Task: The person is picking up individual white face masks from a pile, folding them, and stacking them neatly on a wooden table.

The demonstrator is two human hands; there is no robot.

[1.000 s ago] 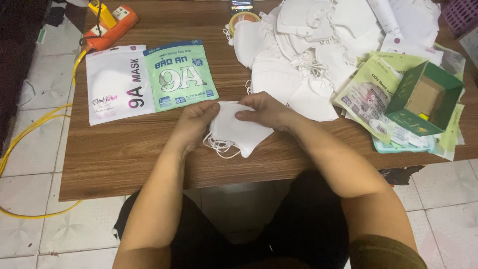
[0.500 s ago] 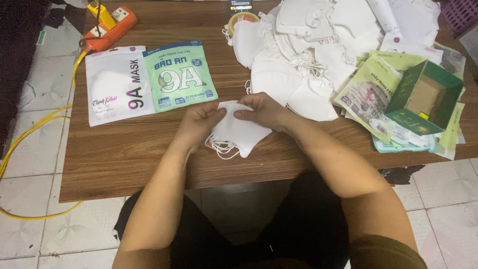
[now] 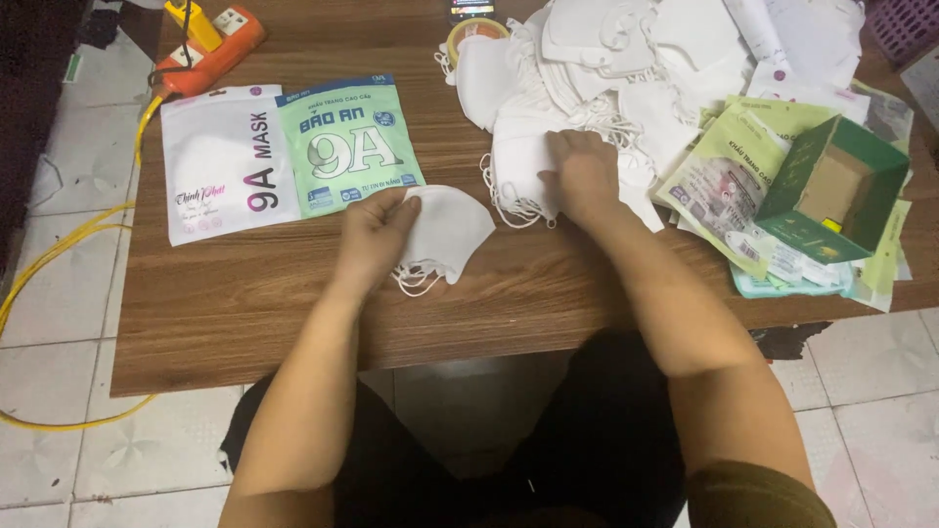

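Observation:
My left hand (image 3: 375, 235) pinches the left edge of a folded white face mask (image 3: 447, 232) that lies on the wooden table (image 3: 245, 293), its ear loops trailing toward the front. My right hand (image 3: 584, 174) rests with fingers bent on the near edge of a large pile of white masks (image 3: 597, 78). Whether it grips one mask there I cannot tell. To the left of my left hand lie a green mask pouch (image 3: 347, 147) and a white mask pouch (image 3: 220, 176), flat and side by side.
An open green carton (image 3: 831, 191) sits on several green pouches (image 3: 734, 166) at the right. An orange power strip (image 3: 210, 44) with a yellow cable (image 3: 59, 244) lies at the back left. A tape roll (image 3: 474, 29) stands behind the pile. The floor is tiled.
My right hand has left the single mask and moved right and back to the mask pile. My left hand stays on the single mask.

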